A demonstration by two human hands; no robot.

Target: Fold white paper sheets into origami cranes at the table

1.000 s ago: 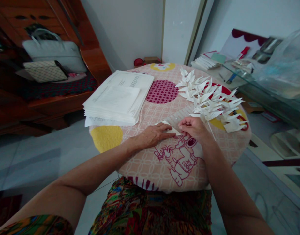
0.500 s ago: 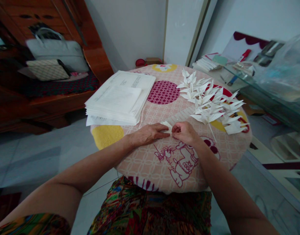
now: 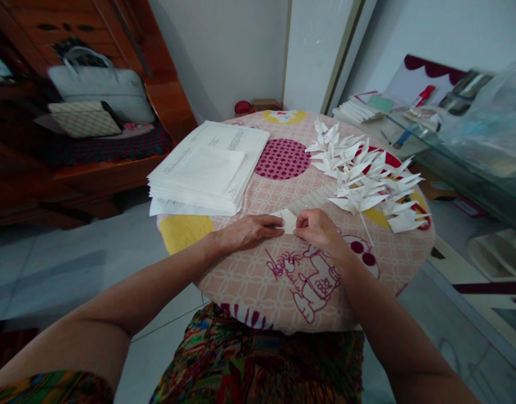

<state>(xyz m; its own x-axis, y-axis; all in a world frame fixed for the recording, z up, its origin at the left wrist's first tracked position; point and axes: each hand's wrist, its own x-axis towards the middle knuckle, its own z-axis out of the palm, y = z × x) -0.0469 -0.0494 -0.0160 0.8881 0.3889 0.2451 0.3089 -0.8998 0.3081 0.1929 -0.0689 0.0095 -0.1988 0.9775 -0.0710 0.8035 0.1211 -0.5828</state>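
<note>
A small folded white paper piece lies on the patterned tablecloth of a round table. My left hand rests flat on the cloth, its fingertips pressing the paper's left edge. My right hand is curled, pinching the paper's right edge. A pile of folded white paper shapes lies just beyond my right hand. A thick stack of white paper sheets sits at the table's left.
A wooden bench at the left holds a grey bag and a checked pouch. A glass-topped table with books, pens and a plastic bag stands at the right. Tiled floor surrounds the round table.
My right hand slid left along the paper toward my left hand, and the paper now shows as a smaller folded piece between them. The left hand has hardly moved.
</note>
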